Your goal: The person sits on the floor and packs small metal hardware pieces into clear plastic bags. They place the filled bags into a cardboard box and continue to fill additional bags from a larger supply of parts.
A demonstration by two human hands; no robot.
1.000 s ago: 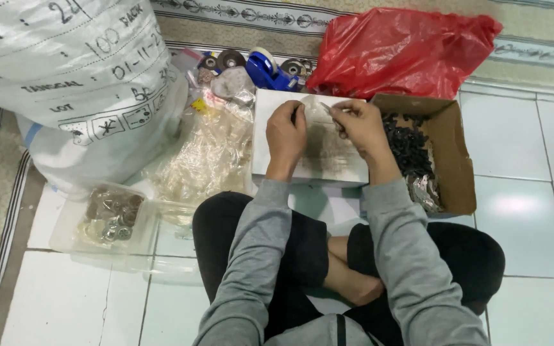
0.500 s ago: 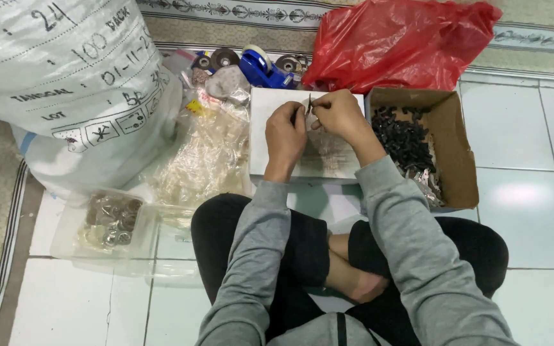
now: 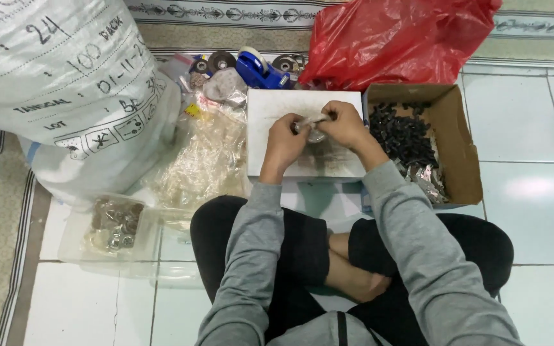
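White-tiled floor (image 3: 533, 211) with a patterned rug border along the top and left edges. Largest of all, a bulging white woven sack (image 3: 65, 83) with black markings, filling the upper left corner. Next in bulk, a crumpled red plastic bag (image 3: 399, 38) at top centre-right, touching the back edge of an open brown cardboard box (image 3: 463, 147) heaped with small black parts (image 3: 402, 134) and a few shiny silvery pieces at its near end. Just left of that box, a flat white board (image 3: 270, 109), smudged grey in the middle. Further left, a loose pile of clear plastic bags (image 3: 203, 160), and nearer the lower left a clear plastic tray (image 3: 72, 237) holding a cluster of small metal rings. Behind the board, a blue tape dispenser (image 3: 261, 70) among dark round discs. Crossed legs in black trousers and grey sleeves filling the lower middle.

Over the white board, left hand (image 3: 283, 144) and right hand (image 3: 344, 125) brought together, fingertips meeting. Both pinched onto one small pale part (image 3: 312, 122), held between them just above the board's surface; left gripping its left end, right clasping its right end. Too small to make out the part's shape.
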